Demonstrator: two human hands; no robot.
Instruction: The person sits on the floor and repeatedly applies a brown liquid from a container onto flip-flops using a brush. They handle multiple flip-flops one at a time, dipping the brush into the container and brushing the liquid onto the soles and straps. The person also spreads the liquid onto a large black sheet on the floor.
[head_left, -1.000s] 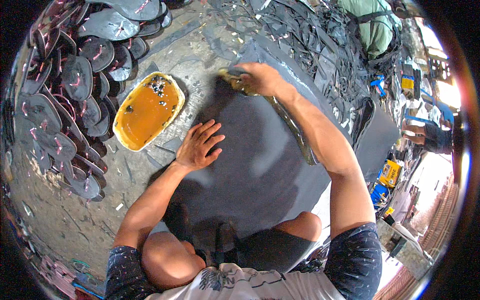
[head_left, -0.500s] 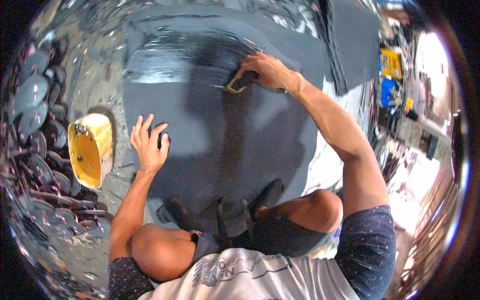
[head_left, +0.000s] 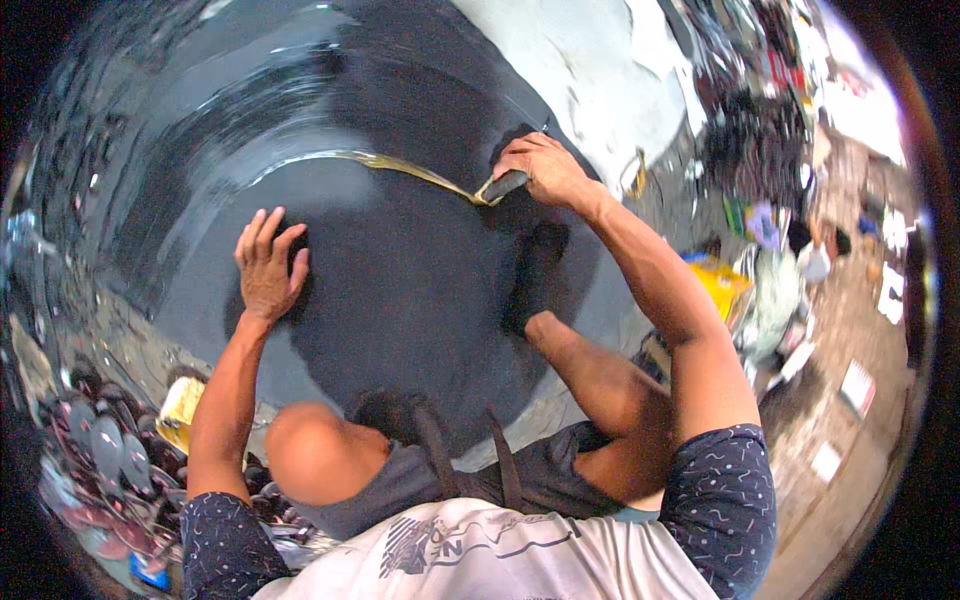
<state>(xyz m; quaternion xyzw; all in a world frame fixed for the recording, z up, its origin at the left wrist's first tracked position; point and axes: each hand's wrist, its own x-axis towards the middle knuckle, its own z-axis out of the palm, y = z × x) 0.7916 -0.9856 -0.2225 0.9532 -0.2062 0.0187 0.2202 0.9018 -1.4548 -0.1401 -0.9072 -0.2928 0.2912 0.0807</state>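
A large dark grey sheet (head_left: 400, 290) lies spread on the floor in front of me, with wet, glossy streaks across its far part. My right hand (head_left: 545, 168) is closed around a dark, flat spreader-like piece (head_left: 506, 186) near the sheet's far right edge. A yellowish, glue-like strand (head_left: 425, 175) curves left from the piece's edge along the border of the glossy area. Over the sheet's left part, my left hand (head_left: 268, 268) has its fingers apart and holds nothing; whether the palm touches the sheet I cannot tell.
A yellow-stained container (head_left: 180, 410) stands at the left, partly behind my left forearm. Beside it lie heaped dark round discs (head_left: 110, 445). White sheet material (head_left: 590, 70) lies at the far right. My foot (head_left: 535, 285) rests on the grey sheet. Bags and clutter (head_left: 770, 280) are farther right.
The whole view has turned, so the container now sits lower, by my left forearm. The yellowish strand now trails from the spreader-like piece. My right hand still grips it; my left stays free.
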